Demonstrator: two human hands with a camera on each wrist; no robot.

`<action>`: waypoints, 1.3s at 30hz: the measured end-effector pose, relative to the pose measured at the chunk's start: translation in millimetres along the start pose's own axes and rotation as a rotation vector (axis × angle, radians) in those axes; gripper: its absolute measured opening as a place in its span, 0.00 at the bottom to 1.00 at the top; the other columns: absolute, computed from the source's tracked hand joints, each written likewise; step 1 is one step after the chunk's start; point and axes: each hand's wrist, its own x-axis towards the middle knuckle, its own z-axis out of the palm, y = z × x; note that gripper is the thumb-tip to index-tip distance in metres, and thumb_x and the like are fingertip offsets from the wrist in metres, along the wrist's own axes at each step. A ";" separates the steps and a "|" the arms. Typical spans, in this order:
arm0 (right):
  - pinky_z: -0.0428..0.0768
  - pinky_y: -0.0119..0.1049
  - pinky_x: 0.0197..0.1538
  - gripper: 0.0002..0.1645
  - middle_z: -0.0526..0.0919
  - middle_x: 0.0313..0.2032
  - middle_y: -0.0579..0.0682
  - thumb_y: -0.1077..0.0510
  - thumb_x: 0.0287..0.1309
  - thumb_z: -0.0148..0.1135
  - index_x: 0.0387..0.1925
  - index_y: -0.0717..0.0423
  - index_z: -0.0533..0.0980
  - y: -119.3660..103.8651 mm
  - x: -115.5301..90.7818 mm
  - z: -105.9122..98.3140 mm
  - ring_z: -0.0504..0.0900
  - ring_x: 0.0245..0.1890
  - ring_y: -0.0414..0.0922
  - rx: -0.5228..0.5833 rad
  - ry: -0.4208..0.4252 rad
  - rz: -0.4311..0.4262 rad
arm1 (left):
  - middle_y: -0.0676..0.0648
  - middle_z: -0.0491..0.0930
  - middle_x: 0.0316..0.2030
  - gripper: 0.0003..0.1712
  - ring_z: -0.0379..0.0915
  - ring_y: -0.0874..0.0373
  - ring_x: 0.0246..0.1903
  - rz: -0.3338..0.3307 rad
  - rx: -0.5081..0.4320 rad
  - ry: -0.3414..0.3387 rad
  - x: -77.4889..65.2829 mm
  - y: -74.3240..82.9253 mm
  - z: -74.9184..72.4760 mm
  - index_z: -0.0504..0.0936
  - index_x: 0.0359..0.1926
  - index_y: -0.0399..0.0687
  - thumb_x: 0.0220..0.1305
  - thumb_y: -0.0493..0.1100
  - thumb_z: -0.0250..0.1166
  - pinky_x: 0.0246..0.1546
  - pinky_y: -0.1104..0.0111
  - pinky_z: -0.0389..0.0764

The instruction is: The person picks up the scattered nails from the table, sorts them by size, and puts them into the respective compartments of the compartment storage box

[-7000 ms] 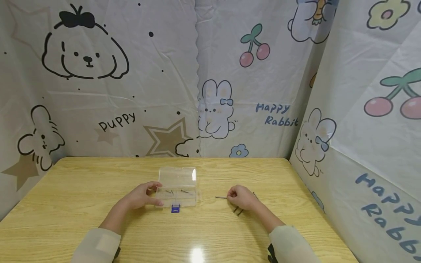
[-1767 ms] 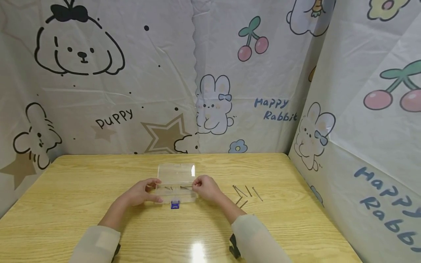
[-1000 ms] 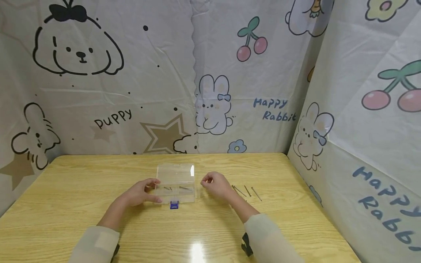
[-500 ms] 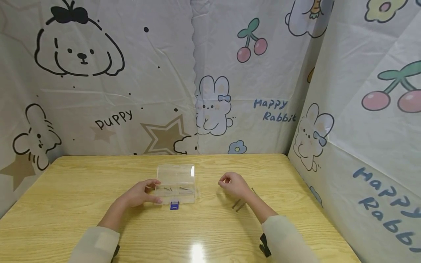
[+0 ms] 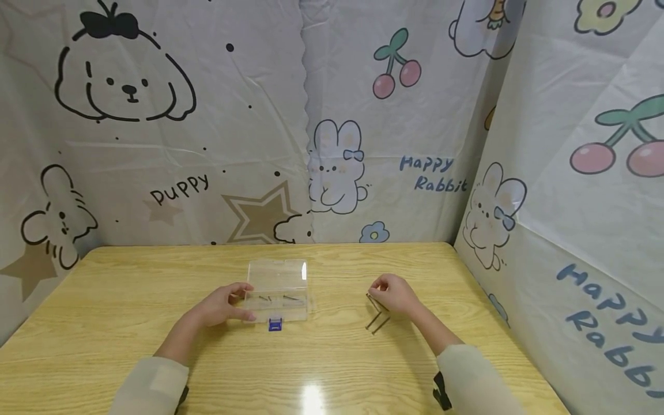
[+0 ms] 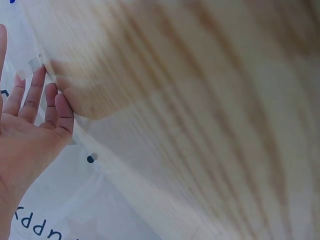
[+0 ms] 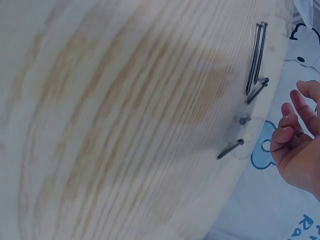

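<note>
A clear plastic box (image 5: pixel 261 314) stands with its lid (image 5: pixel 275 274) raised and its blue latch (image 5: pixel 275 324) facing me. Thin dark nails (image 5: pixel 291 298) lie inside it, in left and right parts. My left hand (image 5: pixel 224 305) holds the box's left end, thumb at the front and fingers behind. In the left wrist view, fingertips (image 6: pixel 37 80) meet the clear edge. My right hand (image 5: pixel 396 293) hovers over loose nails (image 5: pixel 377 324) on the table, fingers loosely bent. The right wrist view shows several nails (image 7: pixel 256 60) below the fingers (image 7: pixel 287 127).
The wooden table (image 5: pixel 311 357) reaches back to a hanging cloth (image 5: pixel 233 144) printed with cartoon animals. Another printed cloth (image 5: pixel 586 230) borders the right side. Between the box and the loose nails lies bare wood.
The right hand has moved from the box's right end rightward to the loose nails. Earlier it pinched a nail, which is now out of its fingers. The left hand stays on the box.
</note>
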 end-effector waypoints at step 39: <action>0.67 0.31 0.28 0.07 0.75 0.20 0.46 0.61 0.57 0.59 0.26 0.59 0.78 46.0 -20.5 -9.3 0.68 0.21 0.40 -0.038 -0.025 0.072 | 0.37 0.70 0.55 0.41 0.67 0.42 0.53 0.002 -0.002 0.004 -0.1 -1.9 0.4 0.68 0.61 0.40 0.48 0.49 0.74 0.52 0.50 0.70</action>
